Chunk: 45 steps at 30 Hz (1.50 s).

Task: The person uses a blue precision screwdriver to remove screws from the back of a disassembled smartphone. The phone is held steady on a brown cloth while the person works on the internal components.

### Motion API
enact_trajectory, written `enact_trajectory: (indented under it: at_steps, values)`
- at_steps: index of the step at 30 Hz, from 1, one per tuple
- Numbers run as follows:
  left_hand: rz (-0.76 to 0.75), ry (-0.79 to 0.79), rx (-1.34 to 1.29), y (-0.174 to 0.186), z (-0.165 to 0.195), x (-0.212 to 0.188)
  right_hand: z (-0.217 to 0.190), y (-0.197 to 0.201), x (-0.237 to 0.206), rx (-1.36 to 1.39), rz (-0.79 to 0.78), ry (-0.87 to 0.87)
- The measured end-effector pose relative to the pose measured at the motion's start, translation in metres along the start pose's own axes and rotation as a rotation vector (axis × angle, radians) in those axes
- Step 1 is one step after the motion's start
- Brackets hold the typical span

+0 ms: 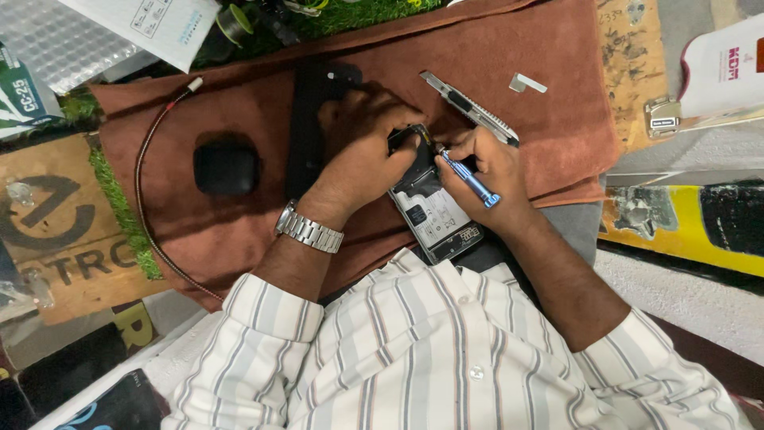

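Note:
An opened phone (434,213) with its back off lies on a brown cloth (239,207), its inner parts showing. My left hand (368,143), with a metal watch on the wrist, presses down on the phone's top end. My right hand (489,171) grips a small blue screwdriver (468,178), whose tip rests at the phone's upper corner, right beside my left fingers.
A utility knife (469,107) and a small metal piece (527,83) lie on the cloth behind my hands. A black oval case (226,167), a long black slab (306,131) and a braided cable (151,167) lie to the left. Boxes and packaging surround the cloth.

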<state>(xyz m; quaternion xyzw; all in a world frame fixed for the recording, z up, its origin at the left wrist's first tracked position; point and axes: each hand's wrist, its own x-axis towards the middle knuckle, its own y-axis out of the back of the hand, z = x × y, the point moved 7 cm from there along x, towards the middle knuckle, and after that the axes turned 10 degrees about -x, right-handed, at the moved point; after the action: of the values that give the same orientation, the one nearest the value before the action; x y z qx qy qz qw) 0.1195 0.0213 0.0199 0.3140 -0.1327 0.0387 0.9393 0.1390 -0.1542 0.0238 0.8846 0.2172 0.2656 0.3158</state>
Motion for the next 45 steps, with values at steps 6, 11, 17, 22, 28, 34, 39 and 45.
enact_trajectory:
  at_steps: [6, 11, 17, 22, 28, 34, 39, 45]
  values:
    - [0.018, -0.051, -0.015, 0.002, 0.003, -0.002, -0.002, -0.001, 0.000, -0.017, 0.005, 0.009]
    - [0.075, -0.054, 0.009, 0.001, 0.004, 0.000, 0.001, 0.002, -0.005, 0.025, 0.102, -0.025]
    - [0.100, 0.088, 0.068, -0.010, -0.002, 0.010, 0.011, 0.004, -0.007, 0.155, 0.114, -0.086]
    - [0.117, 0.068, 0.095, -0.011, -0.004, 0.012, 0.003, 0.003, -0.005, 0.092, 0.083, -0.023]
    - [0.108, -0.001, 0.074, -0.007, -0.002, 0.006, -0.007, 0.000, -0.001, -0.031, 0.027, 0.058]
    - [-0.078, 0.007, -0.042, 0.004, -0.004, 0.001, -0.014, 0.001, 0.003, -0.114, 0.040, 0.116]
    - [-0.084, -0.032, -0.017, 0.006, 0.000, 0.002, -0.007, 0.002, 0.007, -0.099, -0.037, 0.066]
    - [-0.079, -0.059, 0.015, 0.004, 0.000, 0.001, -0.004, 0.001, 0.006, -0.087, -0.009, 0.021]
